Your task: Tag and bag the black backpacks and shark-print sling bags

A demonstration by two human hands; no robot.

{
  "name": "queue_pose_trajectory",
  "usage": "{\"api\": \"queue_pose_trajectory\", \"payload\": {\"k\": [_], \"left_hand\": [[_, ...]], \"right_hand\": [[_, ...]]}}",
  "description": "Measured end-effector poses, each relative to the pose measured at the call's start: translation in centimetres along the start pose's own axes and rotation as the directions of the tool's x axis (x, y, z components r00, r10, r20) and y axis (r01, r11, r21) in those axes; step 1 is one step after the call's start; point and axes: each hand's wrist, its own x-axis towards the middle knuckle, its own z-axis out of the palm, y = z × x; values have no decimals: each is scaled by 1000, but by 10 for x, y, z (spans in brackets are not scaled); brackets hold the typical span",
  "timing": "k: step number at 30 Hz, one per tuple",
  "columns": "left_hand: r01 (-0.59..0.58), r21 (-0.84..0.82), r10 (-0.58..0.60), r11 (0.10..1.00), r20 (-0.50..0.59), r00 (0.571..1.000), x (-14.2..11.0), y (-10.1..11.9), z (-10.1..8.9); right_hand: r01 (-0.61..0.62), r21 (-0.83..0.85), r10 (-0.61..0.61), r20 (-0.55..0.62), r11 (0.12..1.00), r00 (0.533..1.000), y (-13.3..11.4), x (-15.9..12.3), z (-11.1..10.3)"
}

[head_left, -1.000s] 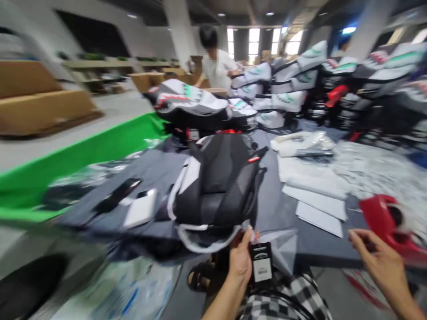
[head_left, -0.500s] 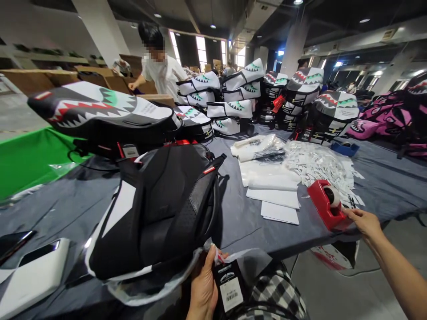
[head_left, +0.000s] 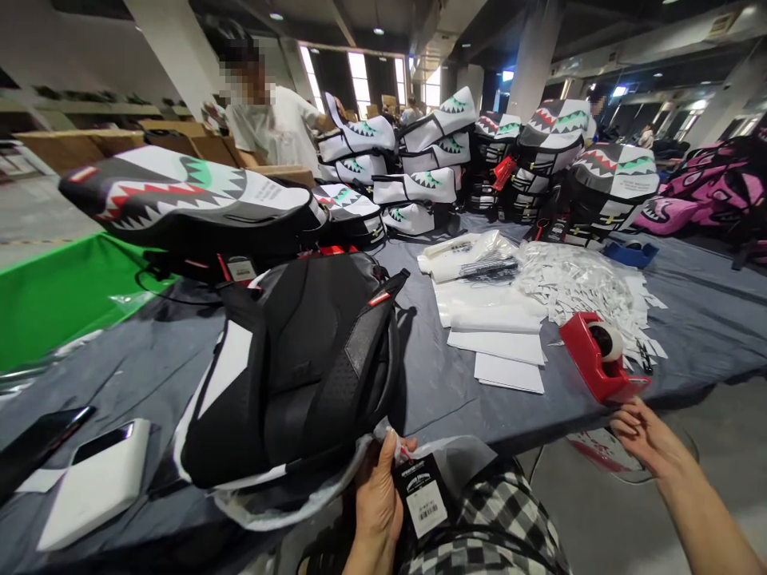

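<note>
A black and white backpack (head_left: 300, 359) lies on the grey-covered table (head_left: 443, 391) in front of me, its near end in a clear plastic bag (head_left: 281, 507). My left hand (head_left: 377, 499) grips the bag's edge at the table's front, with a black hang tag (head_left: 423, 495) beside the thumb. My right hand (head_left: 644, 431) hovers just below the table's front edge, under a red tape dispenser (head_left: 596, 355). Its fingers are curled together, and I cannot make out what is in them.
White sheets (head_left: 497, 339) and a heap of paper tags (head_left: 575, 279) lie right of the backpack. Shark-mouth backpacks (head_left: 185, 204) are stacked behind and at the far end. A phone on a white box (head_left: 99, 475) lies at the left. A person in a white shirt (head_left: 272, 128) stands behind.
My right hand has come off the red tape dispenser and dropped below the table edge. My left hand keeps its grip on the bag. The view has steadied and shifted slightly.
</note>
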Motion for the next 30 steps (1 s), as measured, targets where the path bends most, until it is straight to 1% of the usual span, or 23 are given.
{"api": "queue_pose_trajectory", "payload": {"k": [2, 3, 4, 5, 6, 7, 8, 9, 10, 11, 12, 13, 14, 15, 17, 19, 21, 24, 25, 27, 29, 30], "left_hand": [[-75, -8, 75, 997, 2, 997, -4, 0, 5], [-109, -9, 109, 994, 13, 994, -8, 0, 8], [-134, -7, 134, 991, 28, 991, -11, 0, 11], [-147, -2, 147, 989, 45, 988, -15, 0, 14], [-151, 9, 150, 989, 63, 987, -17, 0, 16], [-152, 21, 150, 988, 68, 986, -18, -1, 18], [-162, 33, 159, 986, 71, 985, -18, -1, 20], [-201, 43, 198, 979, 70, 978, -16, -2, 20], [-257, 48, 253, 965, 67, 965, -14, -2, 21], [-314, 50, 310, 948, 67, 948, -12, -3, 21], [-366, 47, 362, 929, 72, 929, -9, -4, 21], [-402, 39, 398, 915, 83, 913, -7, -5, 21], [-420, 29, 416, 907, 100, 904, -6, -6, 21], [-427, 16, 422, 904, 116, 899, -4, -7, 20], [-424, -13, 421, 906, 137, 896, -3, -9, 20], [-415, -34, 416, 909, 128, 900, -4, -10, 19], [-402, -50, 405, 914, 134, 905, -6, -8, 17], [-378, -75, 385, 923, 193, 902, -11, -4, 15], [-367, -82, 376, 927, 184, 908, -12, -4, 15], [-336, -79, 342, 939, 93, 935, -12, -3, 15], [-285, -82, 286, 955, -7, 958, -11, -4, 16], [-257, -93, 256, 962, -22, 967, -10, -5, 17]], "right_hand": [[-59, 48, 51, 160, 997, 986, 4, -21, 44], [-94, 49, 77, 268, 994, 960, 3, -34, 69], [-114, 43, 88, 395, 992, 914, -1, -49, 95], [-102, 20, 74, 548, 995, 833, -7, -64, 121], [-32, -6, 28, 680, 999, 733, -16, -78, 146], [85, -19, -37, 785, 996, 618, -26, -89, 169], [219, -7, -105, 863, 976, 494, -36, -97, 190], [347, 26, -164, 912, 938, 376, -45, -102, 210], [442, 68, -204, 942, 894, 268, -52, -104, 228], [499, 108, -223, 959, 860, 177, -56, -104, 245], [530, 139, -230, 967, 836, 110, -57, -102, 259], [558, 156, -231, 971, 815, 65, -56, -99, 271], [591, 164, -235, 971, 790, 44, -53, -95, 281], [634, 165, -247, 968, 756, 43, -48, -91, 288], [732, 156, -293, 954, 664, 62, -39, -86, 297], [802, 141, -331, 941, 580, 74, -33, -83, 300], [831, 126, -338, 938, 542, 78, -31, -85, 301], [827, 90, -306, 946, 554, 102, -34, -88, 301], [817, 74, -290, 950, 572, 117, -35, -88, 301], [779, 49, -248, 959, 626, 139, -37, -86, 298], [711, 43, -198, 971, 702, 137, -37, -82, 295], [672, 42, -176, 975, 740, 133, -35, -80, 294]]}}
